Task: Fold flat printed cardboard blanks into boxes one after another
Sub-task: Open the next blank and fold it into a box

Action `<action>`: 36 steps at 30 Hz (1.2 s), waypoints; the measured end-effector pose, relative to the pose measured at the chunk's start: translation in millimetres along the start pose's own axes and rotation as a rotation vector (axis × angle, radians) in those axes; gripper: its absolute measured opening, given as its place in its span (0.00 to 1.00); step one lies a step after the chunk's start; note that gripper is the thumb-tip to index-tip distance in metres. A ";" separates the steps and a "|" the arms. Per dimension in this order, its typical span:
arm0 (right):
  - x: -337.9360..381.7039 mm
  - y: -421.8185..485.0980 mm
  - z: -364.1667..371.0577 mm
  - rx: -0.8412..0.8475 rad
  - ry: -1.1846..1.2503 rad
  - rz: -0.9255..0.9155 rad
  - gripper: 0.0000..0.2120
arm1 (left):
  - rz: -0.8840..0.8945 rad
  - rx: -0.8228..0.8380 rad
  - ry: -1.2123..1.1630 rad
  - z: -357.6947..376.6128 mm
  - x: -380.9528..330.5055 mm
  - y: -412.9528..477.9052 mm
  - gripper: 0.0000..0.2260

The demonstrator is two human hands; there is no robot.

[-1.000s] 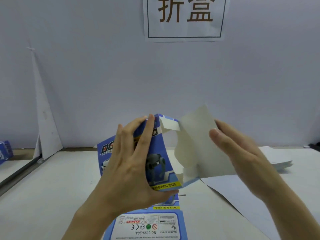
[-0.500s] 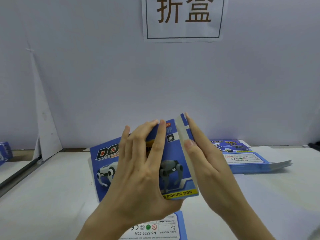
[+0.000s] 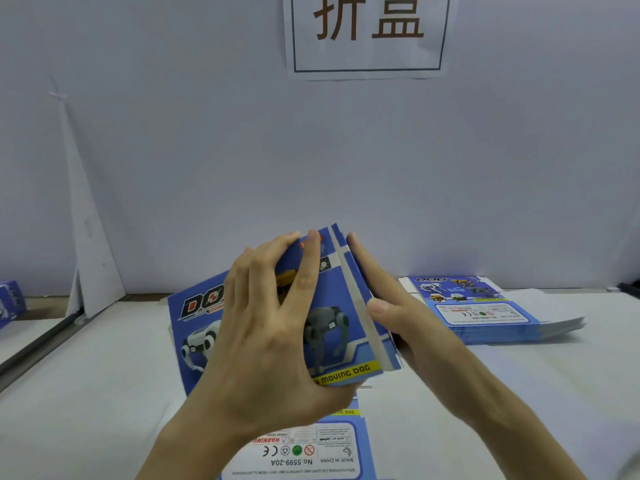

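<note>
I see the left hand (image 3: 263,341) clamped on the blank (image 3: 343,323) at centre, fingers spread over its printed face and thumb under the near edge. The right hand (image 3: 408,327) is flat, its straight fingers pressing the side panel from the right. The blank tilts above the table (image 3: 104,393); a stack (image 3: 491,317) lies far right

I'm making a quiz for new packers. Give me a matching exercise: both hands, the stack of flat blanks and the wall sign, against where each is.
1 left hand
2 right hand
3 stack of flat blanks
4 sign

A up on the wall
B lying on the table, right
C gripping the printed front of the box
D fingers straight against that box's right side

Pairs: 1-C, 2-D, 3-B, 4-A
</note>
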State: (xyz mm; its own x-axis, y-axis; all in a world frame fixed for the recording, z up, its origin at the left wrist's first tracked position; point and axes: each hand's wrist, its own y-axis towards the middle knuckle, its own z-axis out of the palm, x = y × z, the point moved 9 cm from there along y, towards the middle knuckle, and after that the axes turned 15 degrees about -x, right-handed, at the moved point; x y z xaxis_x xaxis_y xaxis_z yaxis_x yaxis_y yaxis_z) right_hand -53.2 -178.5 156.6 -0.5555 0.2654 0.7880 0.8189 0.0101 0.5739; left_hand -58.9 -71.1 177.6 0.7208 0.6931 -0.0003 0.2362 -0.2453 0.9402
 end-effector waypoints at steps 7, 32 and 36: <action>8.0 -15.2 11.0 -0.067 -0.262 -0.043 0.34 | -0.052 0.007 0.002 4.0 3.4 -5.8 0.52; 20.9 -18.2 4.8 -0.135 -0.142 -0.236 0.31 | -0.151 -0.056 0.011 -17.2 19.2 8.5 0.51; 22.0 -19.8 15.6 -0.166 -0.234 -0.316 0.28 | -0.148 -0.048 0.007 -17.4 18.1 4.8 0.51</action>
State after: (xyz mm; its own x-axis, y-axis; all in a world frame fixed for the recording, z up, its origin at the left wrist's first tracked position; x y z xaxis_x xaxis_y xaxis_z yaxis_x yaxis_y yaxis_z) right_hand -79.4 -157.8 159.1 -0.7121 0.4862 0.5065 0.5685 -0.0241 0.8224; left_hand -56.1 -47.9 188.0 0.6758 0.7242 -0.1373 0.3076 -0.1078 0.9454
